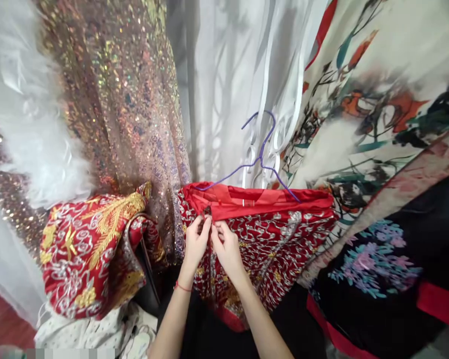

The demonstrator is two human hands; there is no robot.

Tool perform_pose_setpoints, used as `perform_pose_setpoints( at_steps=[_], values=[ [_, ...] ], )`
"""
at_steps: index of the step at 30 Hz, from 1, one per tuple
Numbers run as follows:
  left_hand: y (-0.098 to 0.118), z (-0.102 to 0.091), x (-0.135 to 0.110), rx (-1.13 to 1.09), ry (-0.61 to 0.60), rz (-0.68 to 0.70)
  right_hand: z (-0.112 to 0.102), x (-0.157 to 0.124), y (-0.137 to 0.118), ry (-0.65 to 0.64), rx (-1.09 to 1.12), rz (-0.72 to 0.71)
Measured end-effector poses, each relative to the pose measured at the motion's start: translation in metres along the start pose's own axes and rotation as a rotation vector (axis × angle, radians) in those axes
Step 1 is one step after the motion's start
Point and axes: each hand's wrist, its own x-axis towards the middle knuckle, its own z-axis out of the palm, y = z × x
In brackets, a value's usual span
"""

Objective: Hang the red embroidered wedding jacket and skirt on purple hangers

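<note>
A red skirt (269,234) with silver and gold embroidery hangs in front of me, its red waistband and lining spread open. A purple hanger (262,149) reaches down into the waistband at both sides. My left hand (197,238) pinches the waistband's edge near its left end, fingers closed. Close beside it, my right hand (224,244) has its fingertips closed at the same edge. The fastening between the fingertips is too small to make out. A red string bracelet (182,287) circles my left wrist.
Folded red embroidered fabric (90,259) lies at left above white dotted cloth (78,331). A sequined gown (123,89) and white feathery trim (41,114) hang behind. To the right are a cream patterned garment (392,99) and black cloth with embroidered flowers (376,259). White hangers (279,129) hang behind the purple one.
</note>
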Motion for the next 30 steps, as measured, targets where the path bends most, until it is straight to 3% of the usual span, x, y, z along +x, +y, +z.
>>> perform_pose_setpoints(
  at_steps=[3,8,14,19,22,26,30],
  values=[
    [-0.009,0.006,0.004,-0.029,0.044,-0.016,0.003,0.004,0.007,0.035,-0.001,0.02],
    [-0.011,0.016,-0.001,-0.278,0.202,-0.04,0.006,0.005,0.001,0.099,0.008,0.106],
    [-0.001,0.008,-0.004,-0.333,0.276,-0.026,0.009,0.006,-0.015,0.051,0.046,0.195],
    [-0.002,0.001,-0.007,-0.381,0.214,-0.06,0.007,0.006,-0.015,-0.064,0.414,0.313],
    [-0.002,0.001,-0.011,-0.358,0.278,-0.046,0.006,0.007,-0.012,-0.131,0.613,0.382],
    [0.003,0.002,-0.012,-0.276,0.345,0.016,0.007,0.008,-0.012,-0.081,0.721,0.409],
    [0.005,-0.001,-0.011,-0.119,0.326,0.046,0.01,0.009,-0.018,-0.1,0.82,0.465]
  ],
)
